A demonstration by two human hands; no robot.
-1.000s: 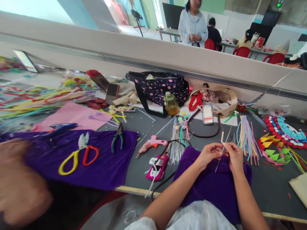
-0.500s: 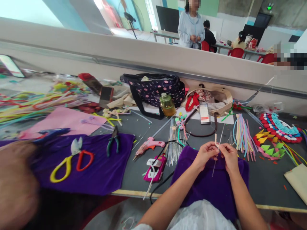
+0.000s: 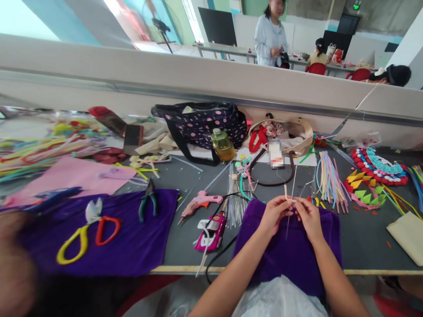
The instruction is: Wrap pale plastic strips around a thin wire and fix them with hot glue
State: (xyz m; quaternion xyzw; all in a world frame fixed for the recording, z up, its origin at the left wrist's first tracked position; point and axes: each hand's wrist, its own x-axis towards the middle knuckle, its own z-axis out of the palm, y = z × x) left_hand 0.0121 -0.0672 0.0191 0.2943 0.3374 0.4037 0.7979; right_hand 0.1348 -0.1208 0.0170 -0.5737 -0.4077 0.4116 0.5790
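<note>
Over a purple cloth [image 3: 257,246], both of my hands meet with fingertips pinched close together. My left hand [image 3: 276,215] is closed on a short pale-pink pipe cleaner [image 3: 285,190], whose end stands up above the fingers. A thin straight wire [image 3: 294,180] runs upright between the hands, its lower end pointing down over the cloth. My right hand [image 3: 308,216] is closed at the same spot, pinching where the wire and pipe cleaner cross. Fingers hide exactly how the two are joined.
Left of my cloth lie a pink glue gun [image 3: 201,203], a magenta case [image 3: 211,233] and clear glue sticks [image 3: 235,198]. Scissors [image 3: 74,242] and pliers [image 3: 147,203] rest on another purple cloth, beside another person's blurred arm [image 3: 15,264]. Pastel pipe cleaners [image 3: 330,182] lie right.
The view has shifted, so the table things sit a little further left. My hands remain together; the pale pipe cleaner now bends across between the fingertips. The neighbour's arm has moved left.
</note>
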